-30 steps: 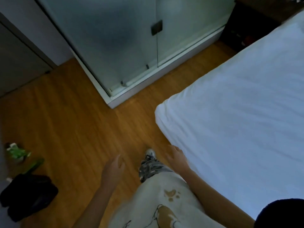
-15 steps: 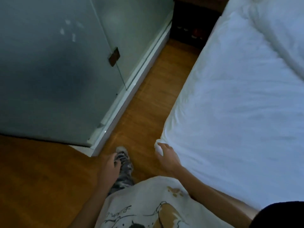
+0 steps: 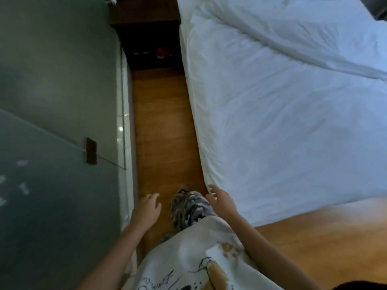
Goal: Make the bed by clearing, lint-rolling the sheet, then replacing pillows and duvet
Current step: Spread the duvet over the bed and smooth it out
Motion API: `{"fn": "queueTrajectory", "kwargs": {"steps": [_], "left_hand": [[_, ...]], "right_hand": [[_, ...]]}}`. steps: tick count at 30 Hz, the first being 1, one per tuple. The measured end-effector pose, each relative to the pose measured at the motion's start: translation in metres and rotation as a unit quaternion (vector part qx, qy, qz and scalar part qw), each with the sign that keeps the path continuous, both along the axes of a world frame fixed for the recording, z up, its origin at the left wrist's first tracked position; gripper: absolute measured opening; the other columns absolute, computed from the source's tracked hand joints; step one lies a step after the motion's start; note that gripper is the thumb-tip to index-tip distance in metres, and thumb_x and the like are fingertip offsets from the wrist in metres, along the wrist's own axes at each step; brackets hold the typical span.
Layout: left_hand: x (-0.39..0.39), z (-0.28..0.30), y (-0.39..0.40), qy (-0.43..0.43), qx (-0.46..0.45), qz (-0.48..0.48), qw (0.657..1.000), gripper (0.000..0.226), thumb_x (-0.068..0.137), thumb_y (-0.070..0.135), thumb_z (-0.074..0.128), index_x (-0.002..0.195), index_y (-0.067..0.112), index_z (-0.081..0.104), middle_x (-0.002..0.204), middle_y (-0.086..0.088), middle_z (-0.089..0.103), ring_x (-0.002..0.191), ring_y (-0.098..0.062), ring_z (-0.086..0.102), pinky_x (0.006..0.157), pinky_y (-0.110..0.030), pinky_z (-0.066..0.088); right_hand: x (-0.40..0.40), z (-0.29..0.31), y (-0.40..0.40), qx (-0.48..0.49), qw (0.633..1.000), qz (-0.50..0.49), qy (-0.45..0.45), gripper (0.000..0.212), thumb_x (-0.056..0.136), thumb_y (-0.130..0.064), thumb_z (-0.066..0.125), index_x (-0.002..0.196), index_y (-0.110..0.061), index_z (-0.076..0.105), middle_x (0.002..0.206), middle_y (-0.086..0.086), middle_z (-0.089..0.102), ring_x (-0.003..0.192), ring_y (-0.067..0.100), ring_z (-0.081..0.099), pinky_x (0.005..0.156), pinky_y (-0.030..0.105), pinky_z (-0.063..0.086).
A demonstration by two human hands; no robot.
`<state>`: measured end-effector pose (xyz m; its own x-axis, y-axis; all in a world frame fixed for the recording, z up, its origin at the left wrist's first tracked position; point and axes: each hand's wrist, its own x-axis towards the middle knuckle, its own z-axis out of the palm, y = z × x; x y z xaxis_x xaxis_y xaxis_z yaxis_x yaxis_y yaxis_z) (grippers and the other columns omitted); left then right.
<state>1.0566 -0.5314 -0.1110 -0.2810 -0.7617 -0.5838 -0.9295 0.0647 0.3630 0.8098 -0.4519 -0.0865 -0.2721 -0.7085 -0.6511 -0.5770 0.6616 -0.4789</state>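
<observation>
White sheet (image 3: 282, 126) fills right of frame, duvet (image 3: 303, 32) bunched upper right; right hand (image 3: 222, 200) loose-fingered, empty, beside bed corner; left hand (image 3: 147, 209) relaxed, empty, lower centre over wooden floor (image 3: 161, 122)

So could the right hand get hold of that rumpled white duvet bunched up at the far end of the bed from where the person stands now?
Probably not yet. The right hand is open by the near corner of the white sheet, while the rumpled white duvet lies far up the bed. The wooden floor aisle beside the bed looks free to walk along.
</observation>
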Motion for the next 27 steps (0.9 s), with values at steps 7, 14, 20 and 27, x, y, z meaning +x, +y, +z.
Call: {"fn": "queueTrajectory", "kwargs": {"steps": [7,14,20,27], "left_hand": [[-0.050,-0.011,-0.191,-0.011,-0.021,-0.062,0.998,0.046,0.102,0.031,0.043,0.146,0.021,0.039,0.148,0.000,0.042,0.134,-0.017,0.042,0.106,-0.038,0.043],[-0.105,0.016,-0.397,-0.016,-0.056,-0.064,0.996,0.043,0.101,0.031,0.044,0.143,0.021,0.043,0.146,0.001,0.045,0.130,-0.015,0.046,0.102,-0.032,0.044],[-0.137,0.033,-0.547,0.008,-0.054,-0.053,0.997,0.042,0.102,0.029,0.046,0.142,0.017,0.046,0.145,-0.001,0.047,0.129,-0.017,0.048,0.103,-0.033,0.040],[-0.185,-0.011,-0.747,0.041,0.018,-0.053,0.998,0.035,0.100,0.030,0.048,0.134,0.021,0.053,0.132,0.000,0.059,0.116,-0.019,0.057,0.089,-0.030,0.045]], "right_hand": [[-0.035,-0.022,-0.158,-0.007,0.996,-0.092,-0.019,0.043,0.099,-0.034,0.047,0.140,-0.021,0.047,0.132,0.001,0.058,0.115,0.018,0.058,0.096,0.030,0.046],[-0.103,0.001,-0.375,-0.047,0.995,-0.081,-0.024,0.043,0.100,-0.035,0.045,0.140,-0.021,0.046,0.133,0.001,0.058,0.116,0.018,0.057,0.099,0.032,0.046],[-0.143,0.014,-0.518,-0.041,0.997,-0.068,-0.019,0.041,0.100,-0.037,0.044,0.138,-0.023,0.047,0.131,0.000,0.058,0.114,0.018,0.057,0.098,0.034,0.047],[-0.182,-0.016,-0.657,0.019,0.988,-0.154,-0.009,0.038,0.099,-0.035,0.045,0.135,-0.022,0.050,0.130,-0.001,0.058,0.116,0.019,0.056,0.098,0.032,0.043]]}}
